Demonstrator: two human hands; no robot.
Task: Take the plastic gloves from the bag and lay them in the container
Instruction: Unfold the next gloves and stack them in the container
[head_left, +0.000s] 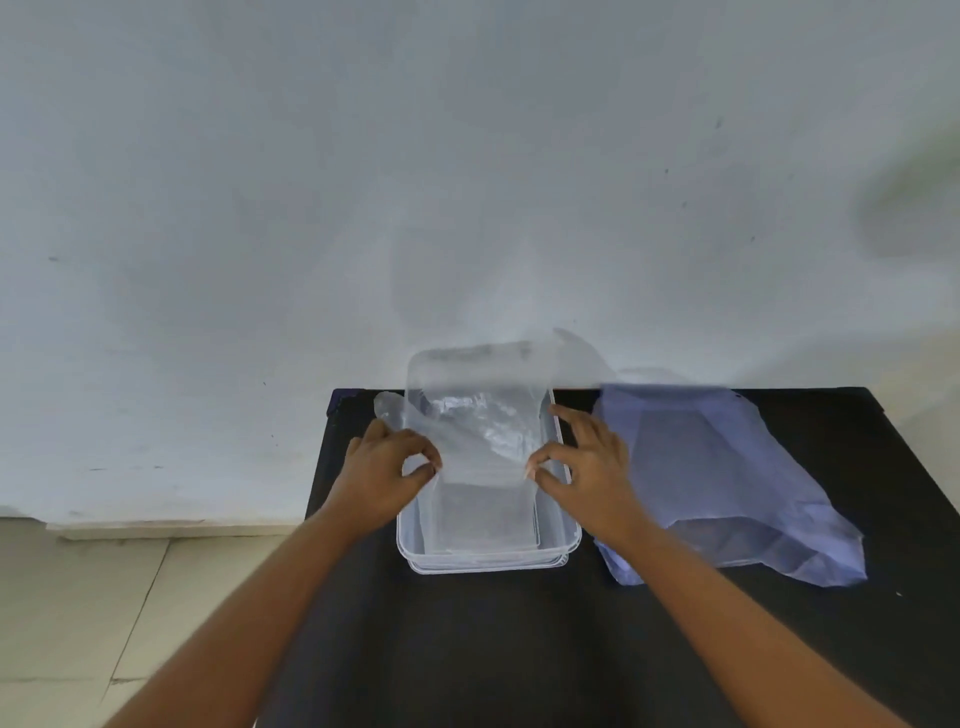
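Note:
A clear plastic glove (480, 410) is stretched flat above a clear rectangular container (571, 540) in the middle of a black table. My left hand (387, 475) pinches the glove's near left corner between thumb and forefinger. My right hand (589, 467) pinches its near right corner, with the other fingers spread. The glove's far end rises over the container's far rim, blurred, and its thumb part sticks out to the left. Inside the container lie more clear gloves, flat on the bottom. A pale blue translucent plastic bag (727, 483) lies crumpled on the table to the right of the container.
The black table (519, 649) stands against a white wall (467, 182). Pale floor tiles (78, 597) show to the left of the table. A blurred greenish smear (919, 208) sits at the right edge of the view.

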